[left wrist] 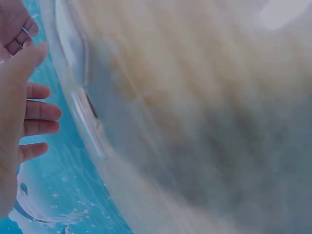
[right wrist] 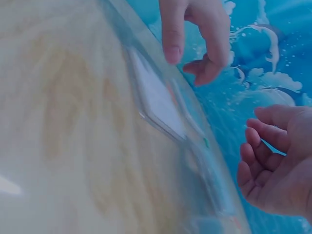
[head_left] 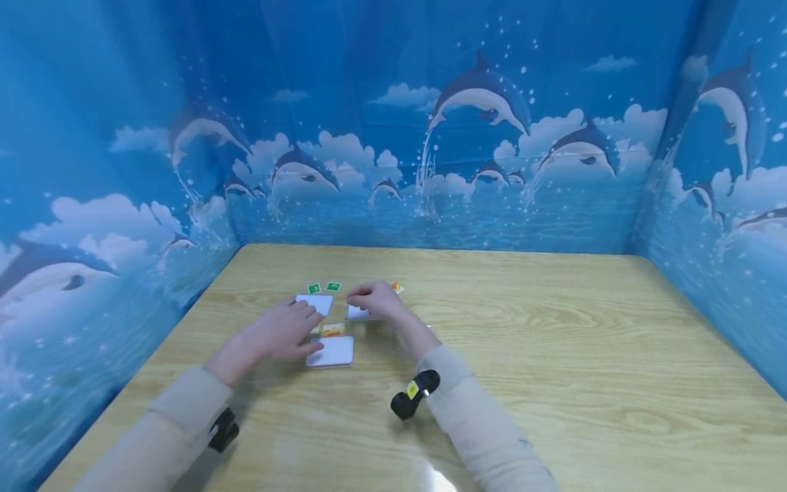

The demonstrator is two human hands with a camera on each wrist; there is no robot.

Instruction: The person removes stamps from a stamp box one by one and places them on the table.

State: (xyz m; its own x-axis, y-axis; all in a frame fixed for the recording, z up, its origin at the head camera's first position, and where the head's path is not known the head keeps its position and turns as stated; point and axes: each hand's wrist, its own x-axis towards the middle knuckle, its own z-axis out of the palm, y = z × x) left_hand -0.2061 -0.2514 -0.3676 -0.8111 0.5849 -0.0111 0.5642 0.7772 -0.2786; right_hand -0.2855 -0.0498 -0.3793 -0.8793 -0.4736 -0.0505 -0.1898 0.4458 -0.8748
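Three white rounded rectangles, which look like cards or card stacks, lie on the table in the head view. My left hand (head_left: pixel 289 329) spreads over the far-left white card (head_left: pixel 313 301), its thumb reaching the edge of the near white card (head_left: pixel 335 351). At the third white card (head_left: pixel 358 313), my right hand (head_left: pixel 376 299) hovers with bent fingers, thumb close to the index finger. The right wrist view shows nothing between those fingers. An orange picture card (head_left: pixel 334 330) lies between the hands, with another small piece partly covered beside it.
Two small green cards (head_left: pixel 314 288) lie beyond the hands. An orange card (head_left: pixel 397 288) pokes out behind my right hand. The wooden table (head_left: pixel 553 355) stretches to the right, enclosed by a blue dolphin curtain (head_left: pixel 344 225) at the back and sides.
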